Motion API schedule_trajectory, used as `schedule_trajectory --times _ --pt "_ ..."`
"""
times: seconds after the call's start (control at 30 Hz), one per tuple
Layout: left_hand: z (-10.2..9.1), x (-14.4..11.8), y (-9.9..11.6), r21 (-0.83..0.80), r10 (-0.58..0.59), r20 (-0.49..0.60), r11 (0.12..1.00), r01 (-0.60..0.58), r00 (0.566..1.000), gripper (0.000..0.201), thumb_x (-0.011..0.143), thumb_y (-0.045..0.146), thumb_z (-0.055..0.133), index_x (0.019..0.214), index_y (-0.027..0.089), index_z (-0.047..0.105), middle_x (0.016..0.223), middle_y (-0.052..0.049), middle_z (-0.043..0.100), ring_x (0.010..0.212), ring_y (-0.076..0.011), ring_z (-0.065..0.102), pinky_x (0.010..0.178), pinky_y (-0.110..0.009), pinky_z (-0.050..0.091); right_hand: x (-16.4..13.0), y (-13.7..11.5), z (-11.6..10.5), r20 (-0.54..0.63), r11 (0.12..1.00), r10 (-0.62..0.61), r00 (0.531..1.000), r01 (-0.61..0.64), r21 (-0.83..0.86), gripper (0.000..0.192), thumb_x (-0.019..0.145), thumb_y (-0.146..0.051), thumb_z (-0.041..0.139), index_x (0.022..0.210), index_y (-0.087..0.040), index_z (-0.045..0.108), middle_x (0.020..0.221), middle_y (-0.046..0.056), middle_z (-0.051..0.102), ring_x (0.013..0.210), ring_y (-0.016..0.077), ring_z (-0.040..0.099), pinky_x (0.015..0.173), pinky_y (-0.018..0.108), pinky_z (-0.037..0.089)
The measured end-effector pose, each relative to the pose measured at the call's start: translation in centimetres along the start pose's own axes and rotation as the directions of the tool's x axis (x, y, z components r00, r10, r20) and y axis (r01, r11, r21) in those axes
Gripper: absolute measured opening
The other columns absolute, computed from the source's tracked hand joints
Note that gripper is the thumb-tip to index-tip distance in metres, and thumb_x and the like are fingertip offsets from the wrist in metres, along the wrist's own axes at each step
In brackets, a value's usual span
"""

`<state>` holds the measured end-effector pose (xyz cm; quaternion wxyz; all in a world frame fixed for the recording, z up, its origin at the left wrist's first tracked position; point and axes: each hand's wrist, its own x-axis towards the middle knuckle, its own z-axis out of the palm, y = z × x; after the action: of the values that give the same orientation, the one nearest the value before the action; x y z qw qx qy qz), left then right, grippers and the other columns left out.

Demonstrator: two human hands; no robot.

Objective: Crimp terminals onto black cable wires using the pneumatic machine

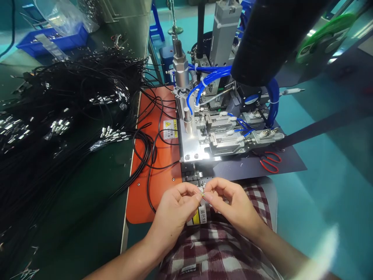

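My left hand (177, 207) and my right hand (230, 199) meet fingertip to fingertip in front of the machine, low in the middle of the view. Both are closed in a pinch. Between the fingertips shows a tiny yellow-green bit that looks like a thin wire (203, 194); most of it is hidden by the fingers. Just beyond them lies the bench machine (194, 149), with its bright metal plate and small cylinders. A black cable (148, 186) loops over the orange base (140, 206) and passes down beside my left hand.
Bundles of black cables with shiny metal ends (113, 134) cover the dark table at left, with a blue tray (55, 41) behind. Red-handled pliers or snips (271, 161) lie right of the machine. A thick black tube (262, 46) hangs overhead, near blue air hoses (217, 74).
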<state>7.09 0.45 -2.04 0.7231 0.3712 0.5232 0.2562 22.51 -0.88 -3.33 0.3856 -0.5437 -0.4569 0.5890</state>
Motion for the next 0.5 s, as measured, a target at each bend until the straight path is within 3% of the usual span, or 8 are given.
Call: schedule_trajectory --times 0.13,0.3,0.37,0.5 --pt "-0.1 0.0 0.0 0.008 0.004 0.008 1.0 -0.004 1.0 0.021 0.081 0.034 0.062 0.079 0.014 0.055 0.047 0.01 0.033 0.044 -0.0042 0.024 0.042 -0.017 0.017 -0.3 0.3 0.1 -0.021 0.992 -0.08 0.997 0.077 -0.095 0.011 0.084 -0.024 0.056 0.076 -0.018 0.057 0.062 -0.004 0.049 0.055 0.0107 0.044 0.053 0.024 0.036" --pt "-0.2 0.1 -0.1 0.036 0.022 -0.007 0.999 -0.022 1.0 0.02 0.082 0.033 0.061 0.077 0.014 0.055 0.048 0.009 0.035 0.045 -0.0043 0.026 0.042 -0.016 0.019 -0.5 0.2 0.4 -0.028 0.926 -0.312 0.95 0.297 -0.233 0.013 0.088 -0.019 0.05 0.075 -0.019 0.052 0.071 -0.001 0.05 0.063 0.0123 0.047 0.059 0.026 0.038" --pt "-0.2 0.1 -0.1 0.043 0.03 -0.007 0.999 -0.03 1.0 0.02 0.082 0.033 0.06 0.078 0.014 0.056 0.049 0.009 0.034 0.045 -0.0042 0.025 0.042 -0.016 0.018 -0.5 0.4 0.6 -0.042 0.945 -0.283 0.958 0.271 -0.182 0.015 0.089 -0.02 0.049 0.074 -0.019 0.05 0.067 -0.002 0.049 0.059 0.0119 0.046 0.055 0.025 0.037" --pt "-0.3 0.0 0.0 0.006 0.03 0.008 1.0 -0.03 1.0 0.018 0.082 0.031 0.061 0.077 0.014 0.055 0.048 0.01 0.034 0.044 -0.0038 0.023 0.041 -0.016 0.017 -0.2 1.2 0.4 0.058 0.997 -0.044 0.997 0.04 0.065 0.017 0.093 -0.029 0.047 0.078 -0.02 0.049 0.058 -0.006 0.046 0.05 0.0099 0.044 0.05 0.023 0.037"
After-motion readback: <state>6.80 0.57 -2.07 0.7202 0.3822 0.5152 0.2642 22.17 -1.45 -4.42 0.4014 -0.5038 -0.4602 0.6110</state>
